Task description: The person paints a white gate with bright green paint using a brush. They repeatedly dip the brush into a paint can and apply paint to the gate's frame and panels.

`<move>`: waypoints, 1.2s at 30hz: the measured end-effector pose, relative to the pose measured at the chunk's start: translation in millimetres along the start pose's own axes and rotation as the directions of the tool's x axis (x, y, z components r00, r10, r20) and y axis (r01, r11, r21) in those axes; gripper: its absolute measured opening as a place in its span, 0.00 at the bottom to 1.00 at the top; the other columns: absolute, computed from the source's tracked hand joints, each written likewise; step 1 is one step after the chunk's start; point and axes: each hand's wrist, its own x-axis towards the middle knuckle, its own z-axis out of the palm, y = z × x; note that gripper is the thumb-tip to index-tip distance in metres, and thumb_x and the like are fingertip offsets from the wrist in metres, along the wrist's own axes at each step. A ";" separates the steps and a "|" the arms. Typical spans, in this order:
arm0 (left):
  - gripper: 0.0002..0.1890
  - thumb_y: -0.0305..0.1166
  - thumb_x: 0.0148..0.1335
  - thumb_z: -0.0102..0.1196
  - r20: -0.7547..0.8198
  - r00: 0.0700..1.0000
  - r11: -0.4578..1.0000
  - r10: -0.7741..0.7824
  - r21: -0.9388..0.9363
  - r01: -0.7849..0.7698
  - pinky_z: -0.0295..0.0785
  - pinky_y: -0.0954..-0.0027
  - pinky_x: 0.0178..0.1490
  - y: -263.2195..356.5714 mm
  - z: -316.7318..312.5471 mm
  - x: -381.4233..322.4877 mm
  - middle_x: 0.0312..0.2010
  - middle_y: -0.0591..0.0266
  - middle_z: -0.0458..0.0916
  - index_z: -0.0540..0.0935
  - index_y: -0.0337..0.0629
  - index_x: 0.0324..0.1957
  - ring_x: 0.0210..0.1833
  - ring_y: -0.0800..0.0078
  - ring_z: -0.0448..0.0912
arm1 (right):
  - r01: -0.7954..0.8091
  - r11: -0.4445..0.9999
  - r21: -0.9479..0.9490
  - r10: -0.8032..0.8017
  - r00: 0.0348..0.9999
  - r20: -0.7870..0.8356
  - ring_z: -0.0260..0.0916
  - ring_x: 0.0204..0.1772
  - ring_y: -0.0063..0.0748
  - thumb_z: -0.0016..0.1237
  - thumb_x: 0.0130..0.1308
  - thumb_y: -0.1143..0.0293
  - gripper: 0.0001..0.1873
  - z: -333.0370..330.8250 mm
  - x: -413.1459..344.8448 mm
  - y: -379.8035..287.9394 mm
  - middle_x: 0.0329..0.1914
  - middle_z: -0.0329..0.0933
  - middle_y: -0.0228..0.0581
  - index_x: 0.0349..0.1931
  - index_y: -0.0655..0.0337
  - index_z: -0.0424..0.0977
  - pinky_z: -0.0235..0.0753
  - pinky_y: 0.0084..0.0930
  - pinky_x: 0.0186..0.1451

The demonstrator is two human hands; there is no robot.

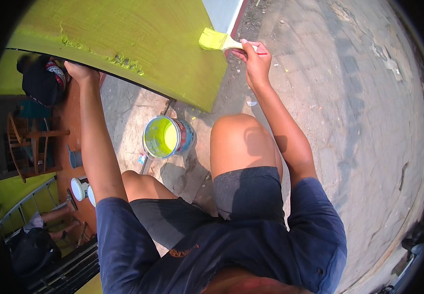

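A paintbrush (pixel 221 41) with a pale handle is held in my right hand (pixel 257 60), its wide bristles coated in lime-green paint and resting against the lime-green wall (pixel 153 33) near its right-hand corner. My left hand (pixel 83 71) is at the dark lower edge of that wall, partly hidden behind it; whether it grips the edge cannot be made out. Below the wall, on the concrete, stands a paint bucket (pixel 160 136) with lime-green paint inside and on its walls.
At the left, on a reddish floor, are a person in dark clothing (pixel 43 81), a wooden chair (pixel 35 141), a dipper (pixel 74 158) and white-lidded tubs (pixel 79 189). Another person (pixel 35 246) is by a metal ladder (pixel 28 202). Pavement (pixel 325 92) lies to the right.
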 end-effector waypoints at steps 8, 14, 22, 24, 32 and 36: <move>0.25 0.44 0.74 0.37 0.112 0.994 0.996 -0.001 0.083 -0.008 0.77 0.56 0.56 8.5 4.1 -7.1 0.58 0.53 0.74 0.67 0.35 0.64 0.56 0.56 0.77 | -0.036 0.818 -0.574 -0.078 0.982 -0.173 0.81 0.29 0.29 0.57 0.65 0.74 0.07 -152.5 49.4 157.3 0.30 0.81 0.44 0.31 0.69 0.75 0.84 0.23 0.33; 0.26 0.45 0.75 0.36 0.116 0.993 0.998 -0.027 0.060 0.020 0.77 0.56 0.57 11.3 8.5 -8.3 0.59 0.53 0.74 0.67 0.36 0.65 0.58 0.56 0.76 | -0.004 0.814 -0.581 -0.079 0.990 -0.117 0.81 0.28 0.27 0.57 0.65 0.73 0.08 -117.3 52.7 162.7 0.28 0.81 0.42 0.30 0.68 0.76 0.84 0.24 0.33; 0.25 0.43 0.74 0.38 0.096 0.995 0.997 -0.002 0.082 -0.006 0.78 0.57 0.55 13.9 13.8 -11.6 0.58 0.52 0.75 0.68 0.35 0.63 0.56 0.56 0.78 | 0.325 0.942 -0.081 -0.313 0.941 0.129 0.82 0.34 0.35 0.54 0.67 0.75 0.07 46.8 49.1 -27.9 0.35 0.81 0.48 0.36 0.72 0.74 0.87 0.31 0.42; 0.25 0.43 0.74 0.39 0.082 0.996 0.996 -0.019 0.089 0.011 0.79 0.58 0.54 13.6 14.3 -11.9 0.57 0.52 0.76 0.69 0.34 0.62 0.55 0.56 0.79 | 0.310 0.948 0.078 -0.317 0.941 0.116 0.83 0.38 0.34 0.49 0.71 0.74 0.08 71.4 49.5 -65.7 0.37 0.82 0.47 0.42 0.72 0.75 0.85 0.29 0.44; 0.20 0.37 0.72 0.40 0.015 1.000 1.000 0.018 0.005 -0.018 0.79 0.61 0.46 5.1 6.7 -6.6 0.47 0.53 0.80 0.74 0.29 0.54 0.45 0.61 0.81 | 0.087 0.995 0.059 -0.088 0.996 0.029 0.83 0.36 0.38 0.53 0.67 0.77 0.06 0.6 34.8 1.3 0.36 0.80 0.50 0.38 0.72 0.72 0.87 0.33 0.44; 0.19 0.37 0.72 0.40 0.006 1.000 1.000 0.025 0.002 -0.025 0.78 0.62 0.46 7.4 9.8 -8.6 0.45 0.55 0.80 0.75 0.30 0.52 0.44 0.62 0.81 | -0.007 0.970 -0.242 -0.039 0.982 -0.185 0.82 0.32 0.35 0.55 0.66 0.75 0.07 -92.0 39.1 90.2 0.32 0.81 0.47 0.34 0.71 0.74 0.86 0.27 0.36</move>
